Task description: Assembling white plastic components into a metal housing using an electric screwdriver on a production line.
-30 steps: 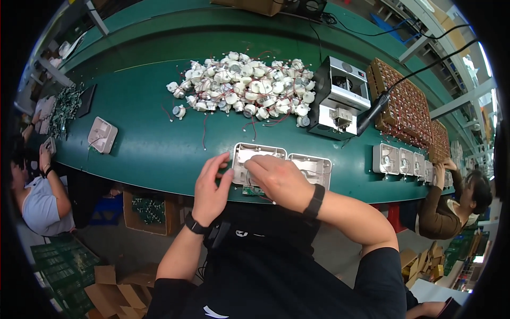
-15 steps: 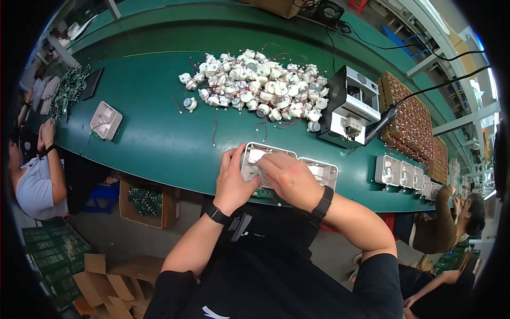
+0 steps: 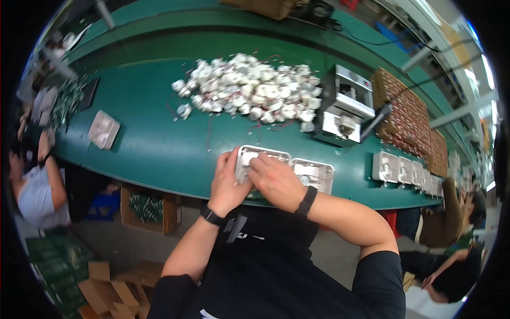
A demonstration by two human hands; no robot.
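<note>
Left hand [image 3: 228, 183]: grip clamped on left edge of grey rectangular metal housing [image 3: 261, 159] at near rim of green tabletop [image 3: 149, 138].
Right hand [image 3: 276, 181]: fingers pressed together atop same housing.
Beyond: heap of small white parts [image 3: 249, 95].

Hidden / unclear items, bench view

Silver housing [image 3: 255, 157]: lower part covered by fingers of left hand [image 3: 227, 183] and right hand [image 3: 273, 178]; what sits under the fingertips can't be told. Second housing [image 3: 314, 174], just beside right-hand fingers: near edge hidden behind wrist. White parts pile [image 3: 249, 94], well beyond fingers: single pcs too small to tell. Green boards [image 3: 64, 101], far left of fingers: blurred. Co-worker [image 3: 34, 191] at left: cut off by pic rim.
</note>
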